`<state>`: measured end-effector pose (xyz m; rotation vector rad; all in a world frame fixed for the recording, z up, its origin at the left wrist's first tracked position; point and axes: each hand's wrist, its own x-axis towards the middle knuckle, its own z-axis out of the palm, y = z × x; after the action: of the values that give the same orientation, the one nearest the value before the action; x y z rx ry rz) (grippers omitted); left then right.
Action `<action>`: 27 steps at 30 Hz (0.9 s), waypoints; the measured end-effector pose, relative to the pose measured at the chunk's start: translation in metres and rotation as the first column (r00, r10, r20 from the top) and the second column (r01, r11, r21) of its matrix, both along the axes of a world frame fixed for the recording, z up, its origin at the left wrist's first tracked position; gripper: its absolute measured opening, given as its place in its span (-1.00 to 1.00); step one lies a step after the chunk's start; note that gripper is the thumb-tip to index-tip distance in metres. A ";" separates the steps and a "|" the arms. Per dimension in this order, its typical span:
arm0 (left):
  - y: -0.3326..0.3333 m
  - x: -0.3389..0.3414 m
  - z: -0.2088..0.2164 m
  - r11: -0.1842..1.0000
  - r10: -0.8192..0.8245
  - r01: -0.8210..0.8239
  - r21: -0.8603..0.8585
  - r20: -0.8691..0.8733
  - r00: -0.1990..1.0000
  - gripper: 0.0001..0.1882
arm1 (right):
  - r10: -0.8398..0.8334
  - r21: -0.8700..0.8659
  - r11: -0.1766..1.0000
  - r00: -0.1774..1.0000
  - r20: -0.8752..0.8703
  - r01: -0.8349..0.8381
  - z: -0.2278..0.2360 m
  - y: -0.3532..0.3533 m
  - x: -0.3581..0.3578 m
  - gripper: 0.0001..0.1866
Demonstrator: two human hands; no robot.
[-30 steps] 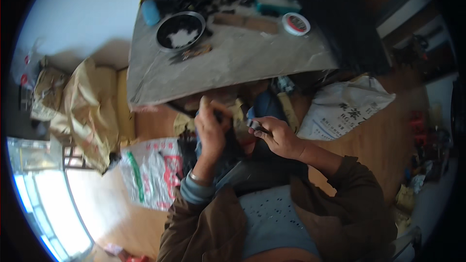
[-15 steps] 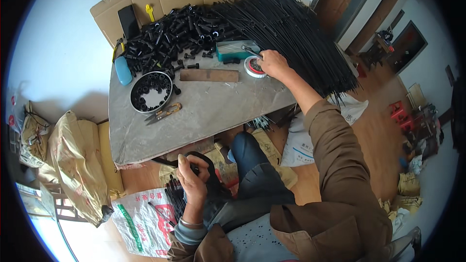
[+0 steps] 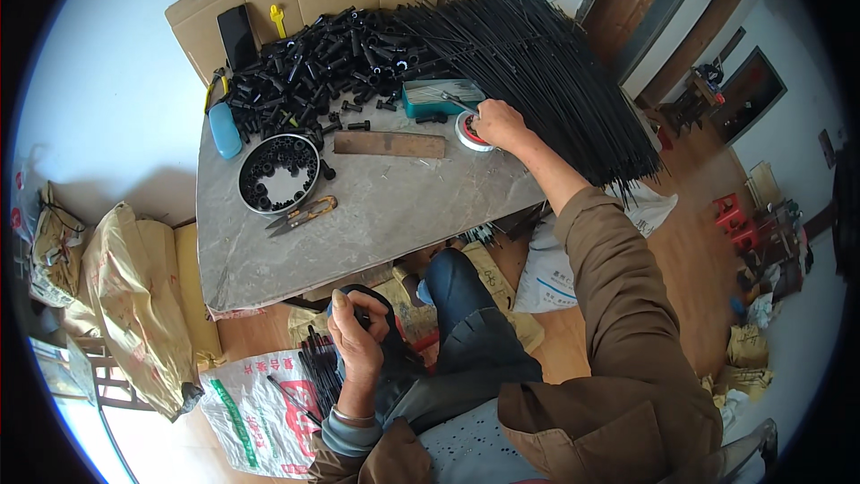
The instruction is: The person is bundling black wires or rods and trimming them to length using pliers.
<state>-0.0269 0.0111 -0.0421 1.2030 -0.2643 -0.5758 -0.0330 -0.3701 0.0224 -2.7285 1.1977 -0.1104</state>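
My right hand (image 3: pixel 501 124) reaches over the table, its fingers pinched at a small round white tub (image 3: pixel 476 145) with a red inside. A slim grey metal tool (image 3: pixel 457 101) sticks out from these fingers toward a teal box (image 3: pixel 421 108); its kind is unclear. The fingertips hide part of the tub. Low over my lap, my left hand (image 3: pixel 360 341) is closed with the thumb up; what it holds, if anything, is hidden. Below it, several thin black rods (image 3: pixel 320 367) lie beside my leg.
On the grey table (image 3: pixel 376 206) are a round tin (image 3: pixel 279 202) of black parts, thread snips (image 3: pixel 305 215), a rusty metal strip (image 3: pixel 389 143), a blue case (image 3: pixel 225 131), a heap of black plastic pieces (image 3: pixel 327 63) and a large bundle of black rods (image 3: pixel 546 72). Sacks (image 3: pixel 139 296) stand at left.
The view has shifted slightly. My right hand has tipped a little lower over the tub with the metal tool. A dark length seen by my left hand earlier no longer shows clearly.
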 end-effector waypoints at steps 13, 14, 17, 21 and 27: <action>0.006 -0.006 0.000 0.994 -0.097 0.099 -0.049 0.043 0.994 -0.34 | -0.077 0.023 0.997 0.992 0.098 0.075 0.008 -0.012 -0.011 -0.62; 0.007 -0.007 0.001 0.993 -0.100 0.103 -0.052 0.046 0.994 -0.34 | -0.080 0.020 0.997 0.992 0.100 0.078 0.006 -0.015 -0.014 -0.62; 0.008 -0.010 0.004 0.986 -0.135 0.138 -0.093 0.042 0.990 -0.33 | -0.063 -0.093 0.992 0.983 0.173 0.080 0.006 -0.014 -0.020 -0.63; 0.013 -0.010 0.004 0.975 -0.118 0.140 -0.174 0.133 0.984 -0.29 | -0.376 0.843 0.362 0.766 0.522 -0.397 0.022 0.040 -0.026 -0.74; 0.001 -0.011 0.010 0.984 -0.020 0.075 -0.164 0.314 0.949 -0.13 | -0.386 0.744 -0.160 0.735 0.557 -0.649 0.012 0.190 -0.043 -0.71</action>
<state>-0.0374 0.0125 -0.0320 1.1160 -0.6016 -0.3930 -0.0756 -0.1800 0.0344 -0.9947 0.2326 -0.0485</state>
